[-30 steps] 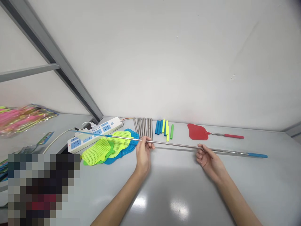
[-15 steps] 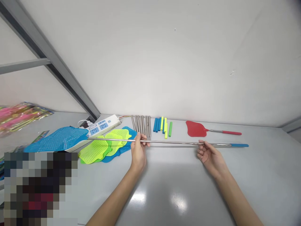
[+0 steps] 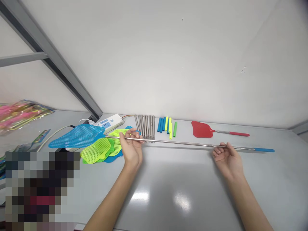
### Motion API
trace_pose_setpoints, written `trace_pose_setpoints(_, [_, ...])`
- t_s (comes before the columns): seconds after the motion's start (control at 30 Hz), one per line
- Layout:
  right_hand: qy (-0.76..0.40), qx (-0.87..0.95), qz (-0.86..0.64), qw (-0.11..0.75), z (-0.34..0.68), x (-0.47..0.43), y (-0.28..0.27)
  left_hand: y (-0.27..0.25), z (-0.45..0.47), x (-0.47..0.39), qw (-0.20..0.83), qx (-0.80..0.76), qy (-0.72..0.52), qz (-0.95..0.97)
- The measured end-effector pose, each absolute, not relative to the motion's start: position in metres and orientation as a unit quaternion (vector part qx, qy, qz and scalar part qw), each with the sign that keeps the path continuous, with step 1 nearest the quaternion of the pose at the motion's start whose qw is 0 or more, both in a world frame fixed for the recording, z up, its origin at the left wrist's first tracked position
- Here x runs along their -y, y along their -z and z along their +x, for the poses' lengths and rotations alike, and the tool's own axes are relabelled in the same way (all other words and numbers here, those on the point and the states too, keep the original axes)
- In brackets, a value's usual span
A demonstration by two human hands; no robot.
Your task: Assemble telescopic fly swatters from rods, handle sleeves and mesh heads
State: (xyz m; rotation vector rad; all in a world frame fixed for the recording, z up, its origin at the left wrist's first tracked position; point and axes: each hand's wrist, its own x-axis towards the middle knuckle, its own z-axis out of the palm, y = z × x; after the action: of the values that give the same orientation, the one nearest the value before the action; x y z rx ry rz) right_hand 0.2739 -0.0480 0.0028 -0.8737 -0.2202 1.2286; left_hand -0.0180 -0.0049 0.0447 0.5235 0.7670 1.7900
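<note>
A long blue fly swatter [image 3: 79, 136] with a thin, extended metal rod lies level across both my hands, above the table. My left hand [image 3: 132, 149] holds the rod near the mesh head, thumb in front and fingers loosely curled behind. Close to the blue grip, my right hand [image 3: 228, 160] pinches the rod between thumb and fingers. Yellow-green mesh swatter heads [image 3: 96, 150] and a blue one [image 3: 114, 157] are piled behind and left of my left hand, partly covered by it and by the swatter.
Along the wall lie several metal rods [image 3: 145, 126], blue grip tubes [image 3: 159, 125], yellow tubes [image 3: 170, 128], a green tube [image 3: 175, 129] and a red fly swatter [image 3: 202, 129]. A white power strip [image 3: 113, 122] sits at left, near bagged goods [image 3: 21, 115]. A pixelated patch hides the lower left.
The blue fly swatter has shifted right, with my right hand moving along with it. My left hand has moved left, closer to the mesh head.
</note>
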Motion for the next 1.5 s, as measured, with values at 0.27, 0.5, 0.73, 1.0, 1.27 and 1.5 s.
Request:
trace_pose_setpoints(0.27, [-0.507, 0.054, -0.380, 0.772, 0.289, 0.050, -0.005, -0.045, -0.030, 0.000, 0.473, -0.332, -0.795, 0.185])
trace_pose_setpoints(0.5, [-0.594, 0.128, -0.384, 0.695, 0.261, 0.050, -0.008, -0.039, -0.003, 0.010, 0.554, -0.365, -0.710, 0.236])
trace_pose_setpoints(0.73, [-0.613, 0.180, -0.374, 0.673, 0.253, 0.054, -0.016, -0.039, -0.004, 0.013, 0.584, -0.362, -0.685, 0.242])
trace_pose_setpoints(1.0, [-0.655, 0.233, -0.390, 0.603, 0.239, 0.057, -0.020, -0.036, 0.003, 0.017, 0.643, -0.399, -0.605, 0.250])
trace_pose_setpoints(1.27, [-0.696, 0.245, -0.424, 0.525, 0.218, 0.055, -0.023, -0.030, 0.017, 0.025, 0.668, -0.460, -0.456, 0.368])
trace_pose_setpoints(1.5, [-0.657, 0.214, -0.380, 0.614, 0.200, 0.043, -0.024, -0.041, 0.007, 0.027, 0.775, -0.361, -0.290, 0.430])
